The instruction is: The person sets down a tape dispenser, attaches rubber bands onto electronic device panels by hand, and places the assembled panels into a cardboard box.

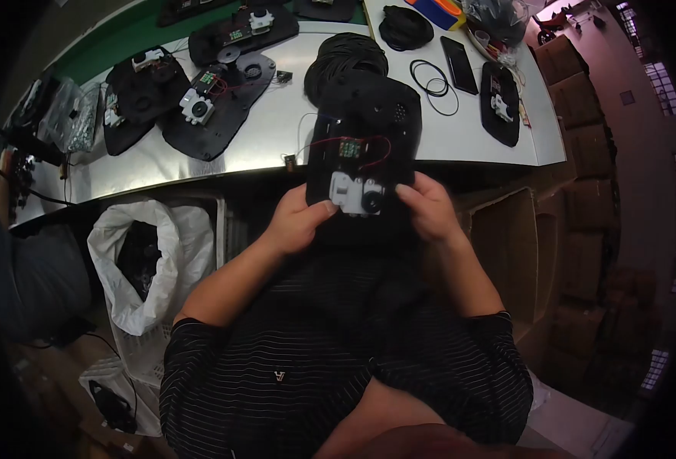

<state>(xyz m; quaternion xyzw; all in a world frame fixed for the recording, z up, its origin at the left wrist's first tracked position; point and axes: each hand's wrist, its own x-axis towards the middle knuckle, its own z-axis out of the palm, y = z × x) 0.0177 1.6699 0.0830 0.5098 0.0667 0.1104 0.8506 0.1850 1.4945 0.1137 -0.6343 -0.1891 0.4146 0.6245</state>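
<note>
A black plastic panel (361,99) is held at the table's front edge, its far end reaching over the tabletop. My left hand (298,218) grips its near left edge, thumb by the white gearbox unit (345,193) mounted on it. On the opposite edge my right hand (427,205) is closed around the panel, thumb on top. A small green circuit board (350,147) sits mid-panel, with red wires running from it. One wire leads left to a small dark connector (289,162). The fingers beneath the panel are hidden.
Similar black panels (219,126) lie at the left of the metal table (254,145). Behind mine is a coil of black cord (345,57). Black rings (434,88), a phone-like slab (459,66) and another panel (500,107) lie right. A white bag (166,237) and cardboard boxes (506,237) flank me.
</note>
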